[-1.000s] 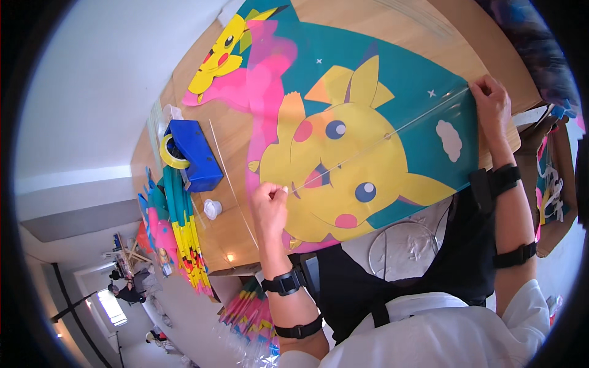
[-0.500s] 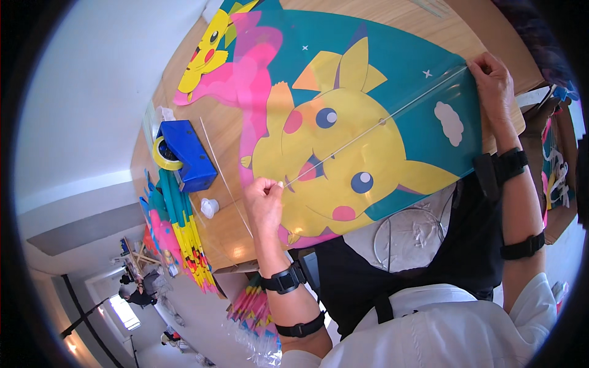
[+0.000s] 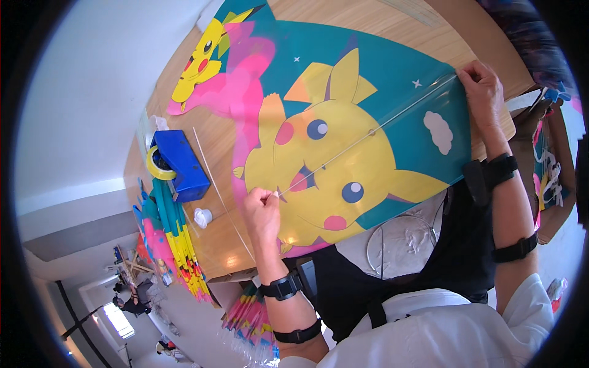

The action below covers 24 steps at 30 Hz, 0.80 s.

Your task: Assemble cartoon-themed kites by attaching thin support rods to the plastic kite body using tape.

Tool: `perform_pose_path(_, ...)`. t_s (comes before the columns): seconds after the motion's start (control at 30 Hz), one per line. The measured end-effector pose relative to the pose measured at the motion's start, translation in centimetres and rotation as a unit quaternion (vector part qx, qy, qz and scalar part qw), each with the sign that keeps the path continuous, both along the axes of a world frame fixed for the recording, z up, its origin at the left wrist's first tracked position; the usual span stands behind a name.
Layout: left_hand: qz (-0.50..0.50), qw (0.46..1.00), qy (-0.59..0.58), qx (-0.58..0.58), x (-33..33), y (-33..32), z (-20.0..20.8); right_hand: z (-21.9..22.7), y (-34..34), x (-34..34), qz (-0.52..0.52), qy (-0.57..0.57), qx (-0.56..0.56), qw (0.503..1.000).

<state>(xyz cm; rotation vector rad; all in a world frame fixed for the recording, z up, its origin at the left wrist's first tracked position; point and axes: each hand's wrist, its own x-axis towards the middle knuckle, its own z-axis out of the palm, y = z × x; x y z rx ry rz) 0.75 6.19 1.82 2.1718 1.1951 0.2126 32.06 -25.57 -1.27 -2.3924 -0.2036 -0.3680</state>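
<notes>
Our thin rod [image 3: 405, 110] lay slantwise over the printed sheet [image 3: 362, 153] on the table [image 3: 392, 18], pinched by our left hand [image 3: 262, 214] at one end and our right hand [image 3: 483, 95] at the other; an inward push, we judged, could bow it and rumple the sheet.

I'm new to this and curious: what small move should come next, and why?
Perhaps press the thin pale rod flat against the colourful sheet: it runs diagonally across it, with the left hand and right hand at opposite ends. I cannot tell whether it is fixed.
</notes>
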Motion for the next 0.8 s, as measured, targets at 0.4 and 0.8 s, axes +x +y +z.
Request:
perform_pose_path(0.4,-0.009,0.999,-0.050,0.005,-0.4,0.0,-0.4,1.1,0.6,-0.3,-0.033,0.021,-0.011,0.999)
perform_pose_path(0.8,0.031,0.997,-0.063,0.024,-0.6,-0.8,-1.3,1.9,0.9,-0.5,-0.076,0.056,-0.006,0.996)
